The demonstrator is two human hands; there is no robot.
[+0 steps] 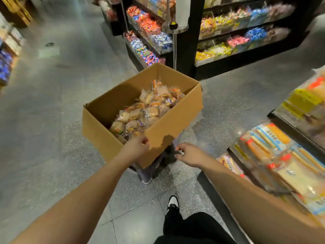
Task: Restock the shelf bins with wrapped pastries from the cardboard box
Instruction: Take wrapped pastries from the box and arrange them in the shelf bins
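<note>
Two bare arms reach up from the bottom of the frame, and we are looking down on an open box (175,118) in the centre, sitting on something dark and purplish that we cannot make out. Inside the box, a heap of pastries (146,110) in clear wrappers, piled from the near-left corner up towards the far-right one. Our left hand (136,147) is on the near rim of the box, fingers curled over the cardboard edge and gripping it. Our right hand (189,153) sits just right of the box's lower corner, fingers loosely curled, thumb and forefinger near each other; it may be pinching something small, but the blur leaves us unable to tell. At the right edge of the frame we see bins (290,166) with flat wrapped bakes in orange and blue labels, close beside the right forearm. Across the upper frame, dark shelves (246,30) hold bright candy in red, blue, yellow and pink. Grey speckled floor (52,120) all round, and one black-and-white shoe (173,203) low centre.
</note>
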